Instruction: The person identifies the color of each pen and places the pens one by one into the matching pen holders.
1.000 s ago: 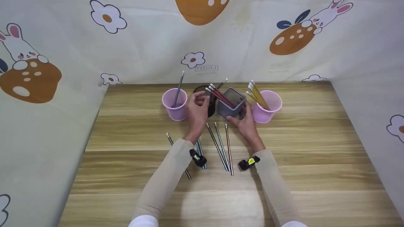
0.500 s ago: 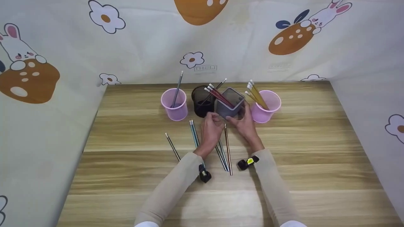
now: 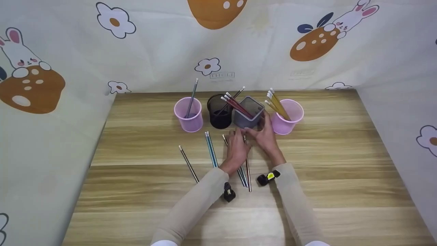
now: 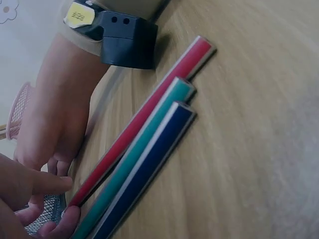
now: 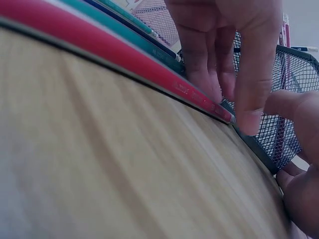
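My left hand (image 3: 236, 150) reaches down over three striped pencils on the table: a red pencil (image 4: 149, 112), a teal pencil (image 4: 149, 134) and a dark blue pencil (image 4: 154, 154). In the right wrist view its thumb and fingers straddle the eraser end of the red pencil, fingertips close to the wood. My right hand (image 3: 267, 138) grips the near right side of a grey square mesh pen holder (image 3: 246, 122). Several dark red pencils (image 3: 239, 106) lean inside that holder. Both hands are almost touching at its near corner.
Left of the square holder stand a black mesh cup (image 3: 220, 122) with one dark pencil and a pink cup (image 3: 192, 123) with a grey pencil. Another pink cup (image 3: 284, 127) holds several yellow pencils. Blue pencils (image 3: 211, 150) and a black pencil (image 3: 188, 164) lie at left.
My left hand has come back from above the black cup, moving toward me and right, down to the three pencils. The right hand has stayed on the square holder.
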Demonstrator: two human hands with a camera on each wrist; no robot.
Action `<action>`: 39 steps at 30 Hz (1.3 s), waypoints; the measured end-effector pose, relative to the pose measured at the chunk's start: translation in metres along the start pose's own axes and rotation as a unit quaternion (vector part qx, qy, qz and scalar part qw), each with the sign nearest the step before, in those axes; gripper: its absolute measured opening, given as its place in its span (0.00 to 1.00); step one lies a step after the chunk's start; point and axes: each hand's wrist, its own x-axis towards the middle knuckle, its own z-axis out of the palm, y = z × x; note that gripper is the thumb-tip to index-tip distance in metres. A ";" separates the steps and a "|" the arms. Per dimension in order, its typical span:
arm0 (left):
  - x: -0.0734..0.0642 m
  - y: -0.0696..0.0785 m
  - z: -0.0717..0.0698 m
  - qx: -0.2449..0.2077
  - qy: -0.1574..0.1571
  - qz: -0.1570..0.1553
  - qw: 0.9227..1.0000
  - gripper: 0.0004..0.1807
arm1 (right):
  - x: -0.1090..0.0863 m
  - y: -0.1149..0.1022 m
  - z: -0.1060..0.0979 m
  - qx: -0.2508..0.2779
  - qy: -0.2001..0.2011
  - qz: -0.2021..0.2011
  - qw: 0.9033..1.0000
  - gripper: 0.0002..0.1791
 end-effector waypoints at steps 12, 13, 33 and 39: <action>0.002 0.001 -0.005 -0.012 0.015 -0.022 1.000 0.19 | -0.001 0.000 0.000 0.005 -0.001 0.005 1.000 0.54; 0.002 0.002 -0.006 -0.017 0.014 -0.029 0.999 0.20 | -0.001 0.000 0.000 0.005 -0.001 0.005 1.000 0.54; 0.020 0.015 -0.067 -0.269 0.044 -0.122 0.954 0.17 | -0.001 0.002 -0.002 -0.007 -0.007 0.026 1.000 0.55; 0.032 0.021 -0.085 -0.265 0.082 -0.130 0.952 0.18 | -0.001 0.002 -0.001 0.003 -0.001 0.022 1.000 0.55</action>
